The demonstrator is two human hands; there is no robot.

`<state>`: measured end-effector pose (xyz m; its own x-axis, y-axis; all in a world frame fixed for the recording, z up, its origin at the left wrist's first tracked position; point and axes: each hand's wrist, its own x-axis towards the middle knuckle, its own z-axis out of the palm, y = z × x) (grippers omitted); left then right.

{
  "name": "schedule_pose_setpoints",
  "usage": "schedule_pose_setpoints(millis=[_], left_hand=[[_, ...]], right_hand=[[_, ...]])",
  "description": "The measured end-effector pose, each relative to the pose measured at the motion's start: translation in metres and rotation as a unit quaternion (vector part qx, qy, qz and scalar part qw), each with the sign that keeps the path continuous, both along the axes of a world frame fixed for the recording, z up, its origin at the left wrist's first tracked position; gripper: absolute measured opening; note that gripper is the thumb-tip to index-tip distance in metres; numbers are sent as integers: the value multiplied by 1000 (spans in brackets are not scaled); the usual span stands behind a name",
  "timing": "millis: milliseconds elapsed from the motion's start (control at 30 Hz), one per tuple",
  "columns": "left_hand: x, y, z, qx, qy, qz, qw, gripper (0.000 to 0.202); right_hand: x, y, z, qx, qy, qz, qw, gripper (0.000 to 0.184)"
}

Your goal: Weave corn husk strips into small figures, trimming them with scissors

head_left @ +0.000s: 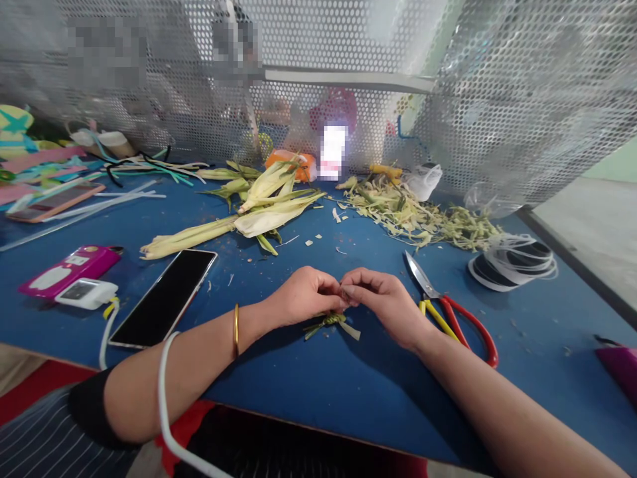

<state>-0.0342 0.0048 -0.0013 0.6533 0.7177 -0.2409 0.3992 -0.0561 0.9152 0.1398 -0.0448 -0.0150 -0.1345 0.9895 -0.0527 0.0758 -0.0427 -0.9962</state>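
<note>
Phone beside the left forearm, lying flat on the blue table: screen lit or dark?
Dark. The face of that phone is plain black, with no lit image or icons visible.

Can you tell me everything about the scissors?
The scissors lie on the blue table, to the right of the right hand. Their shiny, metal-looking blades look closed and point forward, slightly left. Their handles are red and yellow, plastic-looking, and partly hidden by the right forearm. Neither hand holds them.
</note>
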Motion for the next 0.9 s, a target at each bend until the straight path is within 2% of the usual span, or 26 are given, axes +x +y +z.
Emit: schedule_pose_setpoints(millis=[100,167,300,400,667,900], left_hand=[[1,-1,-1,-46,-45,4,998,7],[1,0,-1,-76,-67,17,995,7],[1,1,-2,-99,-87,28,991,7],[0,2,-3,-100,-88,31,991,6],[1,2,-2,-107,-83,41,990,7],[3,0,2,-154,-65,58,984,8]], right_hand=[[5,1,3,0,36,-24,999,23],[11,2,4,5,-1,-34,999,26],[18,4,4,41,-134,32,990,18],[19,4,4,86,-182,74,977,12],[15,1,6,78,-209,57,973,12],[14,1,6,93,-220,54,970,16]])
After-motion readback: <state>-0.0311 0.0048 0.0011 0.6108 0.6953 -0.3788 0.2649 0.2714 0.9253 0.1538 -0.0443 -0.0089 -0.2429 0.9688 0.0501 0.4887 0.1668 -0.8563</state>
